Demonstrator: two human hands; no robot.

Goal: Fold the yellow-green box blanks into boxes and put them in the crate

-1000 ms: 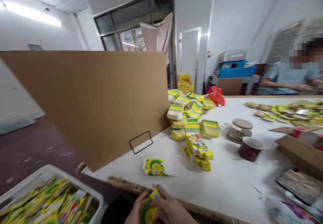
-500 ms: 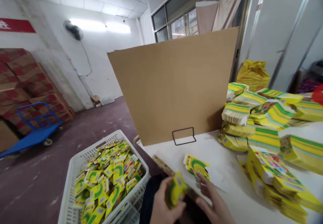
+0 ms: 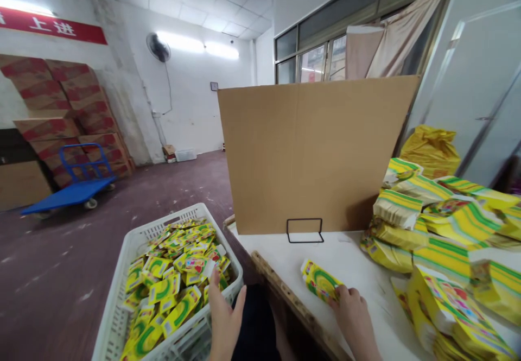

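My left hand [image 3: 225,317] is over the near right rim of a white plastic basket [image 3: 114,285]. Its thumb and fingers are apart, and its fingertips are close to the small yellow-and-green boxes [image 3: 177,287] heaped inside. On the white table [image 3: 285,258], my right hand [image 3: 353,315] has its fingers closed on the near end of a flat yellow-and-green carton [image 3: 319,280]. Part of that carton is hidden under the fingers.
A cardboard sheet [image 3: 317,154] stands upright behind a black wire stand [image 3: 305,230]. Stacks of flat yellow cartons [image 3: 442,252] fill the table's right side. A worn wooden edge [image 3: 285,298] borders the table. A blue trolley [image 3: 73,194] stands on the floor at left.
My left hand has moved left from the table edge to the basket, and the small box has left its fingers. My right hand has closed on the carton on the table. The view has shifted left.
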